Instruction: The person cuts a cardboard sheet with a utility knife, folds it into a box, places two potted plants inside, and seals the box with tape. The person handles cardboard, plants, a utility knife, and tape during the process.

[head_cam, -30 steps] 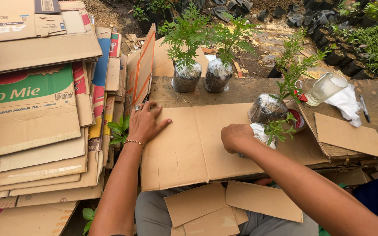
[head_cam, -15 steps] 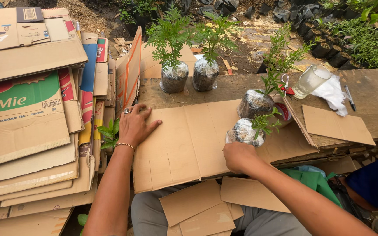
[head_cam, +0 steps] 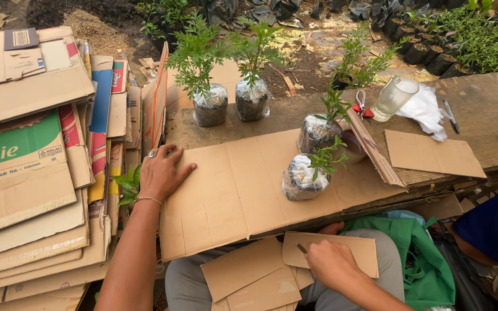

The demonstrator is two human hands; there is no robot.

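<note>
My left hand (head_cam: 162,173) lies flat, fingers spread, on the left end of a large flattened cardboard sheet (head_cam: 231,190) that covers a wooden bench. A small seedling in a clear plastic bag of soil (head_cam: 304,175) stands on that sheet, with a second bagged seedling (head_cam: 318,132) just behind it. My right hand (head_cam: 332,265) is down at my lap, closed on a small dark blade or tool against a smaller cardboard piece (head_cam: 329,250). More cardboard offcuts (head_cam: 249,276) rest on my knees.
Two taller bagged plants (head_cam: 210,103) (head_cam: 252,98) stand at the bench's back. A tall stack of flattened cartons (head_cam: 30,161) fills the left. A glass jar (head_cam: 396,98), white cloth, red scissors (head_cam: 361,106) and a pen lie at right. A green bag (head_cam: 422,253) and another person's blue sleeve (head_cam: 494,222) are lower right.
My right hand has left the front bagged seedling standing on the sheet and dropped to my lap onto a cardboard piece. My left hand stays flat on the sheet.
</note>
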